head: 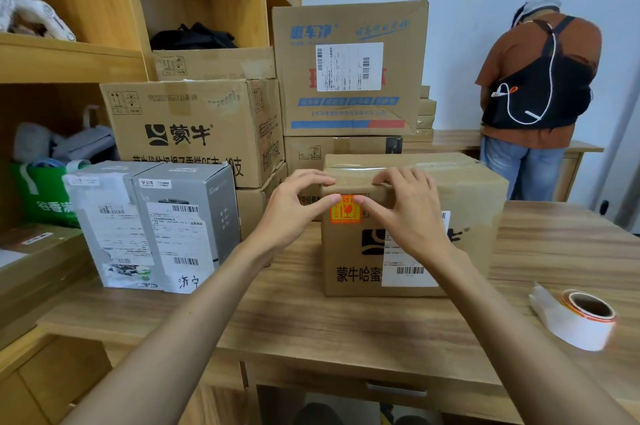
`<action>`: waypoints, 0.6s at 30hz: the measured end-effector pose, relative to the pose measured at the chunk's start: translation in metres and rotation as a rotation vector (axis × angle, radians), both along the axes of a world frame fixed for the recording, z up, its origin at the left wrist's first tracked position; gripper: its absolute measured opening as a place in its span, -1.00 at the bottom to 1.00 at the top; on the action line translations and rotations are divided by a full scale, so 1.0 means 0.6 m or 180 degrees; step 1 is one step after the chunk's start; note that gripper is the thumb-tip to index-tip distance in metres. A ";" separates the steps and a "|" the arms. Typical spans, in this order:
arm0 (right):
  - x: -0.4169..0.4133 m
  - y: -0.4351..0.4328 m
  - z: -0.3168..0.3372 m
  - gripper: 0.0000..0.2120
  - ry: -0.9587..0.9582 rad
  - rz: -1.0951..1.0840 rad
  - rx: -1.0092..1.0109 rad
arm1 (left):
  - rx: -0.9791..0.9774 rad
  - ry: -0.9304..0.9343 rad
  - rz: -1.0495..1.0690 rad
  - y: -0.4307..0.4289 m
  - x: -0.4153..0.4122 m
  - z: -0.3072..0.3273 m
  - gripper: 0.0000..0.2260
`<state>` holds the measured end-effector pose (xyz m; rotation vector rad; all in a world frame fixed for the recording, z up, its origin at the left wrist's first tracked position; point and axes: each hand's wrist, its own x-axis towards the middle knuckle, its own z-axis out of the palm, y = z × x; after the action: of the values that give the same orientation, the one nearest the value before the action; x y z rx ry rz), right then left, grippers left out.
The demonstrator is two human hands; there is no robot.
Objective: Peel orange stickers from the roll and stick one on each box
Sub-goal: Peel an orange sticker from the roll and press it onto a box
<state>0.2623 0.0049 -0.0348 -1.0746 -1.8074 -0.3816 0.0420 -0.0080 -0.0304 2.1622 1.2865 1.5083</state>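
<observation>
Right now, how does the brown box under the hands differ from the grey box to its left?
The brown box carries an orange sticker on its front; the grey box shows none. The left hand and right hand press on the brown box; the grey box stands untouched. Both sit on the wooden desk and bear white barcode labels.

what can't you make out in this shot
Head view only:
- orange sticker: upper corners under the thumbs of the left hand and right hand; print too small.
- front box: logo partly hidden by the right hand and white label.
- sticker roll: blurred near the right edge; stickers left unclear.
</observation>
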 end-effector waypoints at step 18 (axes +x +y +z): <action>0.013 0.005 -0.012 -0.52 -0.0361 -0.0089 0.0007 | 0.0131 0.0110 -0.0229 -0.007 0.000 -0.029 -0.65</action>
<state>0.2698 0.0079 -0.0420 -1.0969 -1.8927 -0.4696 0.0422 -0.0124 -0.0479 2.2443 1.1846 1.4887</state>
